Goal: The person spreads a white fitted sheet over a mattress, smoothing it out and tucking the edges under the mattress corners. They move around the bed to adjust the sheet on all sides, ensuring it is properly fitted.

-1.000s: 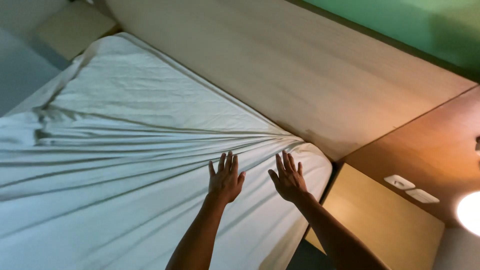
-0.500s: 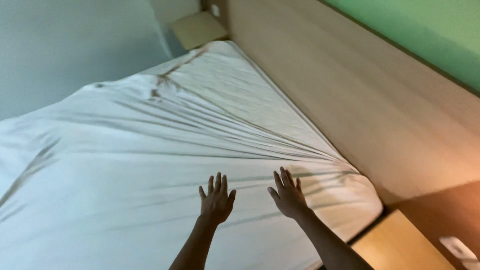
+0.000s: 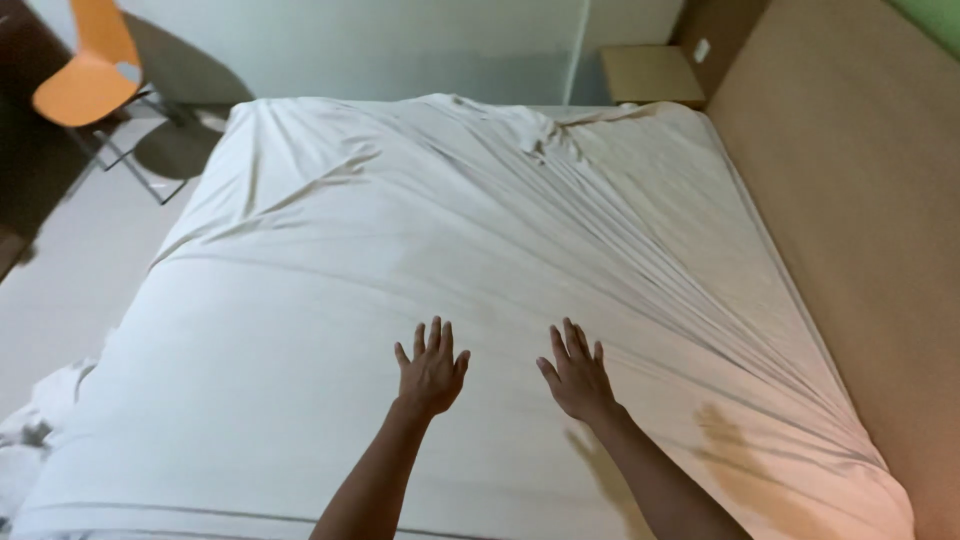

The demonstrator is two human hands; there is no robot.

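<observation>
A white fitted sheet (image 3: pixel 400 260) covers the whole mattress of the bed (image 3: pixel 860 500), which fills the middle of the head view and runs away from the viewer. The sheet is pulled into long creases that fan from the near right corner toward the far edge, where a small bunched knot of cloth (image 3: pixel 540 140) sits near the far right corner; the left half of the sheet lies smoother, with a few shallow folds. Both hands are over the near part of the sheet, side by side and apart from each other. The left hand (image 3: pixel 432 372) is open with fingers spread, palm down toward the cloth. The right hand (image 3: pixel 577 377) is likewise open with fingers spread, palm down. Neither pinches or grips any fabric; whether the palms press on the sheet or hover just above it cannot be told. Shadows of the arms fall on the sheet at the near right.

Along the right side of the bed stands a wooden headboard panel (image 3: pixel 860 200), touching the mattress edge. Beyond the far right corner is a small wooden nightstand (image 3: pixel 650 72). At far left, well apart from the bed, an orange chair (image 3: pixel 85 70) stands on the pale floor (image 3: pixel 70 280). Crumpled white linen (image 3: pixel 30 440) lies on the floor just beside the near left edge of the bed.
</observation>
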